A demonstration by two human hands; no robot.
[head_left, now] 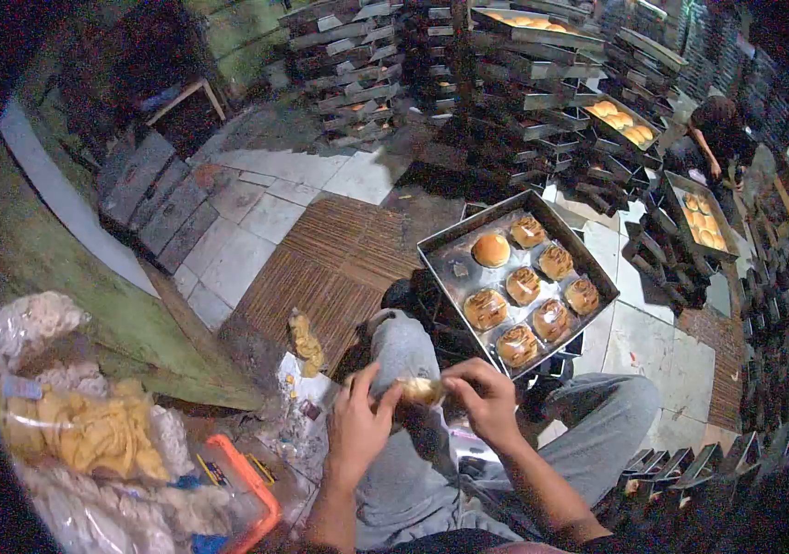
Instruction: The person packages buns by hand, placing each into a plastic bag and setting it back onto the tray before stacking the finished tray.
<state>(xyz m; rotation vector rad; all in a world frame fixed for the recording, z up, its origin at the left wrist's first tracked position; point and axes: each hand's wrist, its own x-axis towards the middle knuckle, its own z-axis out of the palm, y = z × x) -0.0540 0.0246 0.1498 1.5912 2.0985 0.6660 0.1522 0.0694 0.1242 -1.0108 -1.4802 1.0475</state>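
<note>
Above my lap, a small golden bun (420, 390) sits between my hands; clear wrapping seems to be around it, though it is too blurred to be sure. My left hand (362, 423) pinches its left end, and the fingers of my right hand (487, 403) are closed at its right end. Just beyond my right hand is a square metal tray (450, 300) tilted towards me. It holds several buns with brown topping in shiny clear wrapping, such as this topped bun (523, 286), and one plain smooth bun (490, 248) at the upper left.
Clear plastic bags (90, 434) with yellowish contents stand at left beside an orange handle (251, 485). Yellowish pieces (305, 346) lie near a woven mat (320, 268). Stacked metal trays (523, 102) rise behind. Another person (717, 138) works at far right by a bun tray (701, 222).
</note>
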